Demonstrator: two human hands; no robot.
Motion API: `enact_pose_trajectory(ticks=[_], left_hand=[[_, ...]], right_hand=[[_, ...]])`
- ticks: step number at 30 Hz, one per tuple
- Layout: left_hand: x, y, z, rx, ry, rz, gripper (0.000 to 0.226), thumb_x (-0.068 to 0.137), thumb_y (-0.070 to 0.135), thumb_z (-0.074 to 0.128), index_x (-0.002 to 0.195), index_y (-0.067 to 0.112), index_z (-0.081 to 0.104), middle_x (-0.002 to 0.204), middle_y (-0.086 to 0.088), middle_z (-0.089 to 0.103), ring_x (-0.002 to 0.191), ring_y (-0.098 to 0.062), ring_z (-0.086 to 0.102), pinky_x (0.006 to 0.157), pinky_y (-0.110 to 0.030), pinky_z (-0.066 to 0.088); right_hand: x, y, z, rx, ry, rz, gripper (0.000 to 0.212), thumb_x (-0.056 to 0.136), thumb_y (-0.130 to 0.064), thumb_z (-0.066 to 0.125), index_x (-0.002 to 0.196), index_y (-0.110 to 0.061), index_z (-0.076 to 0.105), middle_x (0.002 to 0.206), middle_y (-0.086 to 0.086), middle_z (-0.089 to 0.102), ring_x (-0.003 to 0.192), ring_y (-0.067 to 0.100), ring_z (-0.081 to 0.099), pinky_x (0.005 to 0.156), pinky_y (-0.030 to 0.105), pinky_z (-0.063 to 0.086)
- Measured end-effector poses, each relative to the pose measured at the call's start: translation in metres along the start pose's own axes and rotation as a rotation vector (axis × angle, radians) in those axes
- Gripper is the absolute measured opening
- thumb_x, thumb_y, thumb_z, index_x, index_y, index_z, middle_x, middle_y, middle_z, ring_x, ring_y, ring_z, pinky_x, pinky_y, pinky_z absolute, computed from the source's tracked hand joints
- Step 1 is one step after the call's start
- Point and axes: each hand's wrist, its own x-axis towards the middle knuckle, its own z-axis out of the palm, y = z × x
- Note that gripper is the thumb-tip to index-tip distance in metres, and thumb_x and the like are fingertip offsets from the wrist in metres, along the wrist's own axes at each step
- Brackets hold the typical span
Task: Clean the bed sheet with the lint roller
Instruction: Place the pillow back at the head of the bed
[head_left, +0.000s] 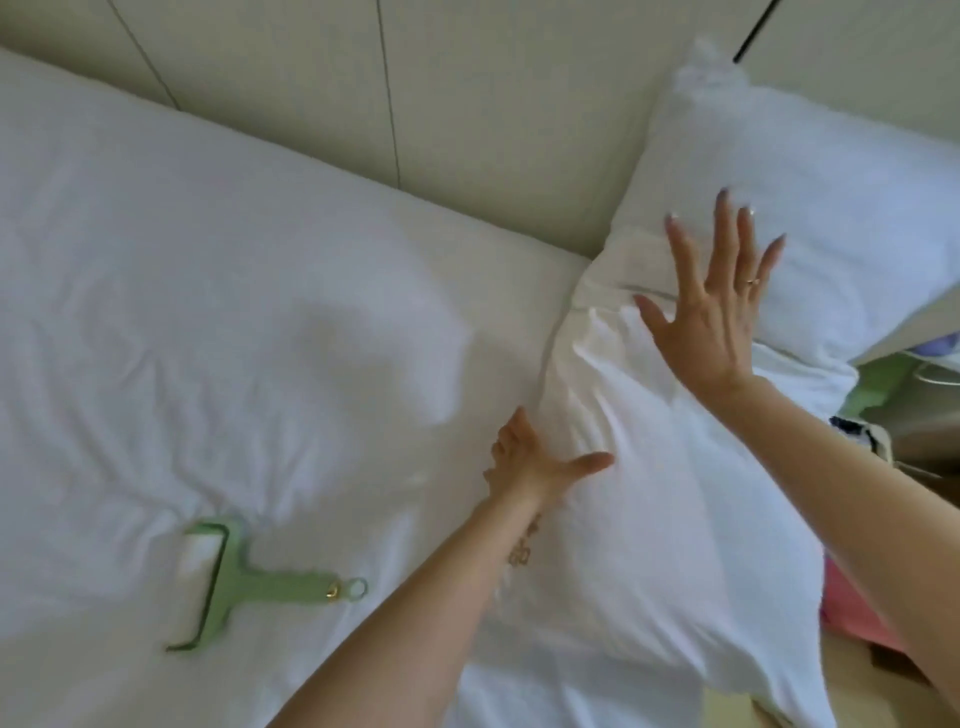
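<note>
pushing the pillows out of the way is my read of this step. my right hand (711, 317) lies flat, fingers straight and spread, across the seam where the near pillow (649, 519) meets the far pillow (810, 208); it presses and grasps nothing. my left hand (524, 467) is set against the near pillow's side, thumb out, fingers straight along the edge and partly sunk in the fold, gripping nothing as far as i can tell. i judge both palms are placed this way to shove the pillows toward the wall (363, 104) and bare more of the bed sheet (208, 312). the lint roller (228, 587), green with a white roll, lies flat on the sheet to the left, well apart from both hands, probably parked within reach until the surface is free. no brand or label on it is readable. a dark mark on my left forearm is too blurred to read.
</note>
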Motion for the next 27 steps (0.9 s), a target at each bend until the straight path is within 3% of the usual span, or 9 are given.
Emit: enact_pose_trajectory(ticks=[3, 5, 7, 10, 13, 18, 22, 25, 27], left_hand=[[0.005, -0.001, 0.013, 0.057, -0.071, -0.04, 0.144, 0.05, 0.077, 0.074, 0.153, 0.015, -0.006, 0.159, -0.01, 0.011, 0.145, -0.032, 0.014, 0.116, -0.053, 0.02], [0.003, 0.0, 0.02, 0.025, -0.059, -0.058, 0.151, 0.038, 0.081, 0.071, 0.153, 0.015, -0.003, 0.158, -0.011, 0.016, 0.144, -0.032, 0.019, 0.115, -0.053, 0.022], [-0.002, 0.006, 0.025, 0.034, -0.011, -0.073, 0.143, 0.047, 0.073, 0.078, 0.152, 0.011, 0.003, 0.154, -0.012, 0.026, 0.14, -0.032, 0.03, 0.113, -0.048, 0.029], [-0.012, 0.016, 0.031, 0.176, 0.13, -0.071, 0.099, 0.07, 0.06, 0.076, 0.139, 0.006, 0.032, 0.138, -0.01, 0.051, 0.126, -0.028, 0.05, 0.099, -0.032, 0.04], [-0.026, 0.028, 0.037, 0.317, 0.201, -0.029, 0.069, 0.083, 0.053, 0.066, 0.126, 0.005, 0.043, 0.128, -0.011, 0.058, 0.118, -0.029, 0.056, 0.089, -0.031, 0.041], [-0.042, 0.032, 0.039, 0.314, 0.302, -0.015, 0.058, 0.088, 0.052, 0.06, 0.121, 0.007, 0.045, 0.121, -0.012, 0.062, 0.113, -0.029, 0.058, 0.087, -0.032, 0.041], [-0.078, 0.034, 0.056, 0.318, 0.352, -0.015, 0.058, 0.09, 0.055, 0.054, 0.127, 0.011, 0.043, 0.123, -0.008, 0.062, 0.114, -0.026, 0.058, 0.09, -0.031, 0.041], [-0.107, 0.03, 0.058, 0.458, 0.186, -0.01, 0.074, 0.085, 0.074, 0.035, 0.125, 0.013, 0.048, 0.124, -0.007, 0.062, 0.117, -0.025, 0.057, 0.093, -0.03, 0.041], [-0.111, 0.029, 0.04, 0.657, 0.005, 0.015, 0.078, 0.086, 0.074, 0.031, 0.125, 0.01, 0.054, 0.129, -0.011, 0.058, 0.123, -0.028, 0.053, 0.099, -0.031, 0.039]], right_hand=[[0.021, 0.052, -0.032, -0.111, 0.071, 0.04, 0.092, 0.078, -0.044, 0.068, 0.151, -0.02, 0.017, 0.153, 0.028, 0.01, 0.141, 0.045, 0.006, 0.11, 0.062, -0.001], [0.035, 0.08, -0.046, -0.18, -0.01, 0.137, 0.11, 0.07, -0.054, 0.071, 0.152, -0.02, 0.006, 0.154, 0.028, 0.004, 0.142, 0.045, 0.002, 0.109, 0.062, -0.004], [0.046, 0.103, -0.048, -0.234, -0.154, 0.247, 0.118, 0.066, -0.061, 0.071, 0.151, -0.021, -0.001, 0.155, 0.023, 0.008, 0.143, 0.041, 0.004, 0.108, 0.06, -0.01], [0.048, 0.126, -0.033, -0.257, -0.309, 0.308, 0.081, 0.077, -0.052, 0.066, 0.14, -0.011, 0.034, 0.128, 0.023, 0.052, 0.123, 0.04, 0.045, 0.11, 0.062, -0.008], [0.043, 0.128, -0.025, -0.176, -0.198, 0.331, 0.024, 0.092, -0.02, 0.055, 0.101, -0.001, 0.066, 0.087, 0.025, 0.067, 0.079, 0.037, 0.058, 0.112, 0.049, 0.021], [0.05, 0.108, -0.048, -0.057, -0.092, 0.381, 0.019, 0.09, -0.008, 0.049, 0.094, -0.003, 0.067, 0.087, 0.026, 0.067, 0.087, 0.041, 0.058, 0.094, 0.039, 0.037], [0.07, 0.065, -0.072, 0.145, 0.144, 0.173, 0.015, 0.077, -0.008, 0.05, 0.077, -0.008, 0.065, 0.076, 0.015, 0.069, 0.076, 0.036, 0.064, 0.074, 0.034, 0.042], [0.08, 0.018, -0.08, 0.264, 0.273, -0.043, 0.013, 0.072, -0.009, 0.052, 0.066, -0.013, 0.063, 0.059, 0.006, 0.064, 0.057, 0.03, 0.063, 0.071, 0.032, 0.052], [0.08, -0.006, -0.071, 0.346, 0.258, -0.169, 0.014, 0.079, -0.01, 0.054, 0.073, -0.015, 0.066, 0.065, 0.003, 0.067, 0.064, 0.029, 0.066, 0.086, 0.036, 0.051]])
